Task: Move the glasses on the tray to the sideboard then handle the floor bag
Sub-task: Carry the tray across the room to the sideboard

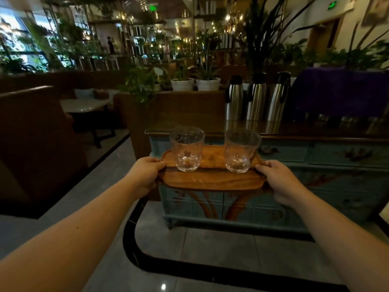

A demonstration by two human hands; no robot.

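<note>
- Floor (210,245): I see grey glossy tiles with a black curved border.
- Booth seat (31,131): brown, on my left, beside a pale table (84,105).
- Potted plants (194,81): white pots on a wooden partition; foliage fills the room.
- Windows (14,34): bright, far left.
- Three steel flasks (255,98).
- Purple cloth (341,91), right.
- Green exit signs (332,5) overhead.

Two hands counted: left hand (145,173), right hand (280,182), one at each end of tray. One wooden tray (210,179) seen. Two clear glasses counted on tray: left glass (187,149), right glass (241,151). One blue sideboard (315,186) seen beyond tray. Three steel flasks lined on sideboard top: first flask (233,100), second flask (255,98), third flask (277,98). Two white plant pots counted behind: one pot (182,84), other pot (208,83). One pale bench (84,105) noted at far left.
</note>
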